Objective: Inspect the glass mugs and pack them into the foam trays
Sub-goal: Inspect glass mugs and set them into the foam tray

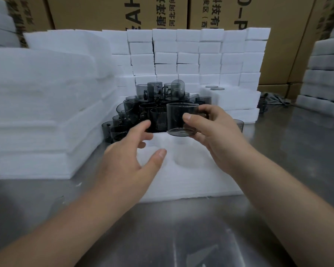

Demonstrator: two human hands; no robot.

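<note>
Brown cartons (pixel 162 12) along the far wall carry black print turned sideways and cut off at the edge: Chinese characters including 河北河间 and 科技有, plus the letters "AH" and "O-P". Nearer, the right hand (pixel 210 135) grips a smoky glass mug (pixel 179 118) upright, mouth up, long axis vertical, handle to the right under the fingers, above the far end of the foam tray (pixel 181 180). The left hand (pixel 127 160) hovers open just left of it, fingers spread.
</note>
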